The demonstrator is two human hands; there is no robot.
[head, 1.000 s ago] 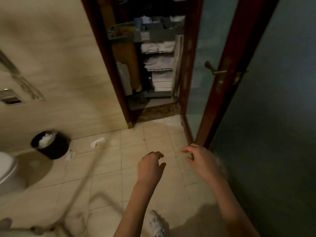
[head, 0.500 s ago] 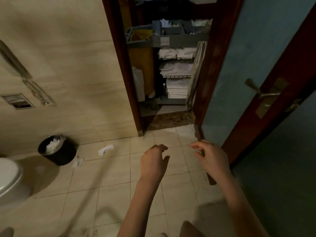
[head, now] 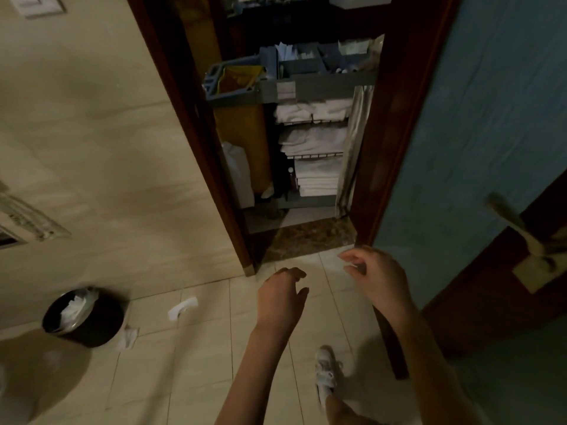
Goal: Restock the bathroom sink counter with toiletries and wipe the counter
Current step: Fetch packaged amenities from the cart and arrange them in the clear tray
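A grey housekeeping cart (head: 319, 87) stands just outside the bathroom doorway, its top tray holding small supplies and its shelves stacked with folded white towels (head: 316, 176). A yellow bag (head: 242, 124) hangs on the cart's left side. My left hand (head: 280, 297) and my right hand (head: 376, 276) hang in front of me over the tiled floor, short of the threshold. Both hold nothing, fingers loosely curled. The sink counter is out of view.
The open door (head: 491, 133) with a metal handle (head: 521, 231) stands on the right. A black waste bin (head: 84, 317) with crumpled paper sits at the lower left by the wall. Paper scraps (head: 182, 308) lie on the floor tiles. My white shoe (head: 326, 372) is below.
The doorway and cart have come closer and larger in view. The door handle has slid toward the right edge. Both hands stay empty in front of me.
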